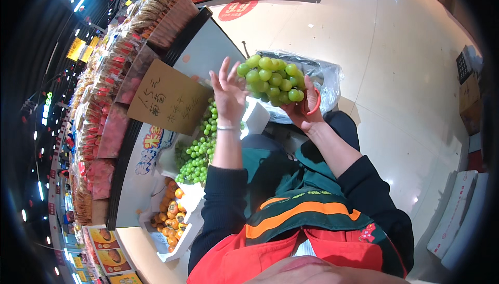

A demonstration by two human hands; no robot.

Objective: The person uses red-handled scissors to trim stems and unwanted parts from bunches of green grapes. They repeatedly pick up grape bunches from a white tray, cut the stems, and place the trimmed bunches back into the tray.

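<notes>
A bunch of green grapes (274, 78) is held up in front of me, its stem pointing toward the far left. My right hand (302, 113) supports it from the near right side, closed round its edge. A red loop (315, 102), like a scissor handle, hangs at that hand's fingers; any blades are hidden. Beside the bunch on its left, my left hand (228, 93) is raised with fingers spread, and I see nothing in it. Behind the left wrist lie more green grapes (196, 159) in a white foam box (254, 120).
Below the right hand, a clear plastic bag (328, 78) lines a dark container. A cardboard sign (169, 97) stands over the grapes at left. Orange persimmons (170, 216) fill another foam box (182, 247). Packaged goods (112, 76) line the shelf; cartons (470, 102) stand far right.
</notes>
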